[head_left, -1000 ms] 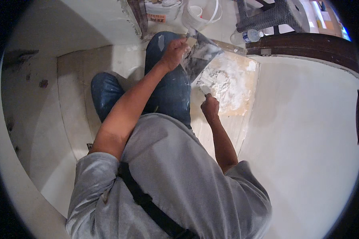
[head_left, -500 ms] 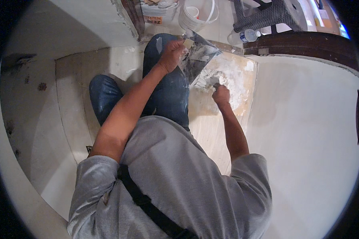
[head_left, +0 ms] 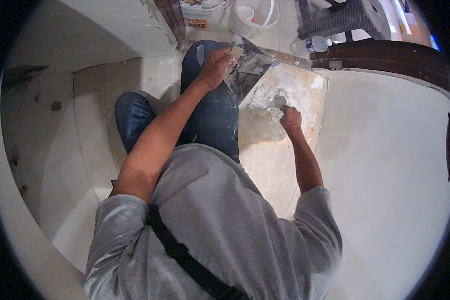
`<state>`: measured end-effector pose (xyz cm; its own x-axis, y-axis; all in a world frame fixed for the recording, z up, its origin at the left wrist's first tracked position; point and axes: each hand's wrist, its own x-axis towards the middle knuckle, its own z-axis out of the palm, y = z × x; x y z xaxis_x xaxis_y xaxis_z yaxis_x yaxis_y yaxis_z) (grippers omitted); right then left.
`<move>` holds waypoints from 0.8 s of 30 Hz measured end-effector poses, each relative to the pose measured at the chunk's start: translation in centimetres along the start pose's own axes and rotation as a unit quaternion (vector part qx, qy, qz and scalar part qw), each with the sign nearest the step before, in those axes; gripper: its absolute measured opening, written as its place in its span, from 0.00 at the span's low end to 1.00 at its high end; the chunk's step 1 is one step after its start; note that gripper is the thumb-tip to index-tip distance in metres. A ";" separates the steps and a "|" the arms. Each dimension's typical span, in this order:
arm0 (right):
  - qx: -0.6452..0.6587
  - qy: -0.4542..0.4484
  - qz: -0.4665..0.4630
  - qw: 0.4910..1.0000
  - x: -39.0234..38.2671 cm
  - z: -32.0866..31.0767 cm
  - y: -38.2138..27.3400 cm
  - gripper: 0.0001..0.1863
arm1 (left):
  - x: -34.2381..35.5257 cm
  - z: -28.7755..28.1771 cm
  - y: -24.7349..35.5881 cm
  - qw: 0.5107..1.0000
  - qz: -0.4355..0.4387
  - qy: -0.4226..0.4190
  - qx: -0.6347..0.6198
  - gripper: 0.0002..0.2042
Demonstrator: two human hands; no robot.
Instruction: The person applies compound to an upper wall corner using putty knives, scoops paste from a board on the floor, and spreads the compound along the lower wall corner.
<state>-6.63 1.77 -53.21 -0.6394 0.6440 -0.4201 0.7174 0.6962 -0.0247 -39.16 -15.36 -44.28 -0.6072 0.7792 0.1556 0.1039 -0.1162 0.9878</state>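
My left hand [head_left: 216, 69] is closed around the edge of a wide, thin steel plastering blade [head_left: 255, 69] with a pale block at the grip. Grey and white smears cover the blade, which is tilted above my right knee. My right hand [head_left: 291, 120] makes a fist round the handle of a small trowel [head_left: 280, 102]; the fingers hide most of that handle. The trowel's blade is at a mound of wet white plaster [head_left: 260, 97]. This plaster lies on a tan, white-smeared patch of floor [head_left: 310, 114], just right of my knee.
A white bucket [head_left: 233, 25] with a cup in it stands beyond my knee, beside an open bag [head_left: 203, 22]. A clear bottle [head_left: 315, 45] lies near a dark grey stool [head_left: 342, 22]. A dark wooden frame [head_left: 385, 57] edges the pale wall [head_left: 385, 150] on the right.
My right hand and the small trowel have moved slightly right across the plaster. My left hand keeps the wide blade in nearly the same place. The view has shifted a little.
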 end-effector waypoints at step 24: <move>0.130 -0.005 0.125 0.984 -3.5 3.3 0.9 0.20 | 0.5 0.4 -3.4 0.912 0.287 0.109 0.274 0.12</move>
<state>-2.86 -0.85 -54.74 -0.4331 0.7804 -0.4509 0.8988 0.4116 -0.1509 -39.52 -14.28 -47.54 -0.4652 0.5397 0.7016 0.7945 -0.0948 0.5998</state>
